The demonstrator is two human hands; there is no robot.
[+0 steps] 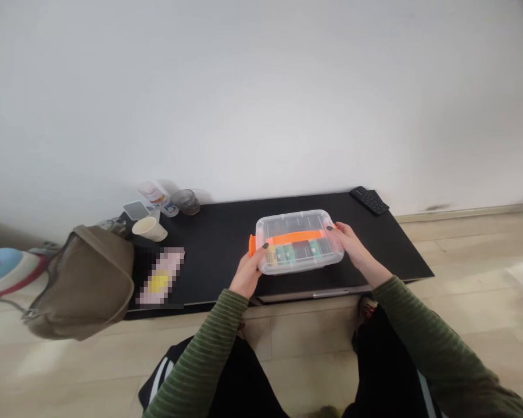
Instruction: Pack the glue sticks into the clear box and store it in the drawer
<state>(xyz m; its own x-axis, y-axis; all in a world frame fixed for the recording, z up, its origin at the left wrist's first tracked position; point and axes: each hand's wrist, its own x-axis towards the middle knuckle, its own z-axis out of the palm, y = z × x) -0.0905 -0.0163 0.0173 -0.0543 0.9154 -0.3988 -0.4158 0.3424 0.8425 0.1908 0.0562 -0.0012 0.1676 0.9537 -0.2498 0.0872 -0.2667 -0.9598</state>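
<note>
A clear plastic storage box point(296, 261) with an orange handle point(295, 237) across its lid is between my two hands, over the black table. Its lid is on, and small green and yellow items show through the front part. My left hand point(248, 273) grips the left end, thumb on the lid beside an orange side latch point(252, 245). On the right end my right hand point(353, 247) holds the box, thumb on top, and most of its fingers are hidden beneath. Whether the box touches the tabletop I cannot tell.
The low black table point(218, 249) stands against a white wall. Left on it are a paper cup point(150, 229), a bottle point(159, 199), a dark glass point(186, 202), a blurred pink packet point(162, 276) and a brown bag point(85, 281). A black remote-like object point(369, 200) lies at the back right.
</note>
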